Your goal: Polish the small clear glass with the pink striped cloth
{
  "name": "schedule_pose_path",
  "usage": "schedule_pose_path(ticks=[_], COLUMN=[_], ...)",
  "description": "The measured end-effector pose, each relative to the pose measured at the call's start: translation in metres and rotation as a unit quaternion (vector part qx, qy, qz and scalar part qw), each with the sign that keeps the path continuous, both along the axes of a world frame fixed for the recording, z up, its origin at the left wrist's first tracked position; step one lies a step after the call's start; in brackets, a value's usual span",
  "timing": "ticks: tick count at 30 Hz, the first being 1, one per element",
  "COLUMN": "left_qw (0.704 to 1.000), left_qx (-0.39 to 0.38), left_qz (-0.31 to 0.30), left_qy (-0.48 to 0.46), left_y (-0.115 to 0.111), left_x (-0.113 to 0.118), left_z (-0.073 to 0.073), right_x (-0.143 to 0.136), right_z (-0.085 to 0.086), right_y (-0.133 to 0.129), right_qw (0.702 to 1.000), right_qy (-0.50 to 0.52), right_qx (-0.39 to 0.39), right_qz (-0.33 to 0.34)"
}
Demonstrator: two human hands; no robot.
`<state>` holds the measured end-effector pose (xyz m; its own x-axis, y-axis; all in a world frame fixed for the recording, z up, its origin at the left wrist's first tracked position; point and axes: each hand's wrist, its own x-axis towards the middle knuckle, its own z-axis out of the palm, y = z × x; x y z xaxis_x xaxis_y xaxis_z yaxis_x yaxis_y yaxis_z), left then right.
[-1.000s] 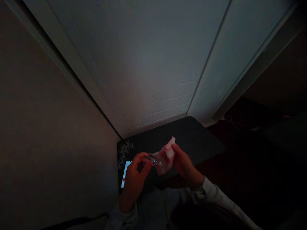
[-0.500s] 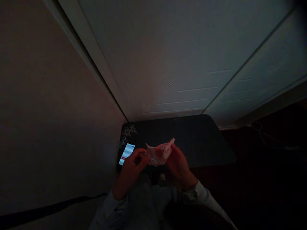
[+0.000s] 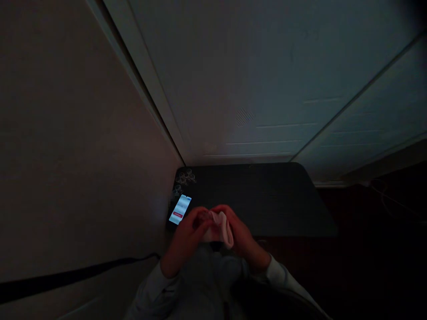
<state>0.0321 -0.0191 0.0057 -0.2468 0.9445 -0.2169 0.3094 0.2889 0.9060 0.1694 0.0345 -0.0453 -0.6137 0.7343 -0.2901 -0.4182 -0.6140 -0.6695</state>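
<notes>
My left hand (image 3: 187,236) is closed, thumb and fingers pinched around a small clear object (image 3: 204,216) that shows only in part in the dim light. My right hand (image 3: 243,238) is wrapped round a pale pink cloth (image 3: 223,229), which is bunched and folded over at its near end. Both hands meet over my lap at the table's front edge, and the cloth lies against the clear object between them. Just beyond my left fingers, a lit phone (image 3: 180,210) rests on the dark table (image 3: 267,195).
Several small clear ring-like pieces (image 3: 186,177) sit at the table's back left corner. A wall (image 3: 100,146) rises close on the left, and a white panelled surface (image 3: 240,80) stands behind the table. A dark strap (image 3: 83,270) crosses at lower left.
My right hand has moved left and closer to my left hand. The cloth, spread out before, is now gathered around the clear object. The view has shifted slightly.
</notes>
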Motion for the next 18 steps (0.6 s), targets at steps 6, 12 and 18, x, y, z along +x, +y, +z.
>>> schedule_pose_path(ticks=[6, 12, 18], left_qw=[0.999, 0.999, 0.998], left_qx=[0.011, -0.028, -0.037], left_qz=[-0.045, -0.009, 0.031], left_qy=[0.006, -0.013, -0.043], left_y=[-0.005, -0.038, -0.055], left_x=[-0.017, -0.053, -0.078], left_z=[-0.001, -0.016, -0.023], right_x=[-0.006, -0.032, -0.062], right_z=[0.003, 0.011, 0.011], right_y=[-0.009, -0.025, -0.037], right_qw=[0.988, 0.941, 0.892], right_qy=[-0.098, -0.184, -0.286], right_qx=[0.100, 0.224, 0.297], right_qz=[0.069, 0.176, 0.186])
